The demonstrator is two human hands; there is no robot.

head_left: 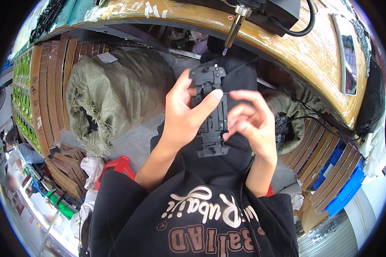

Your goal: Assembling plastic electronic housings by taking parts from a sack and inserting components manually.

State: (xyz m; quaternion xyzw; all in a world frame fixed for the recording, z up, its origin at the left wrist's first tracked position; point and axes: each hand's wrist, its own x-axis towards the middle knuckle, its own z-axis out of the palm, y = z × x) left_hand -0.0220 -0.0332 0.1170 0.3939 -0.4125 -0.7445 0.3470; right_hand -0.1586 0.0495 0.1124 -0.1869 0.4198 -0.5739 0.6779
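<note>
A flat black plastic chassis part is held upright over my lap, below a wooden bench edge. My left hand grips its left side, thumb laid across the front. My right hand pinches its right edge near the lower half, fingers curled. Just above the part hangs the metal tip of a powered screwdriver, not touching it. The lower end of the black part sticks out beneath my hands.
A wooden workbench curves across the top, with a black cable. A stuffed green woven sack sits at left, stacked wooden slats beyond it. Blue crates stand right. A red stool shows beneath me. Another person works far left.
</note>
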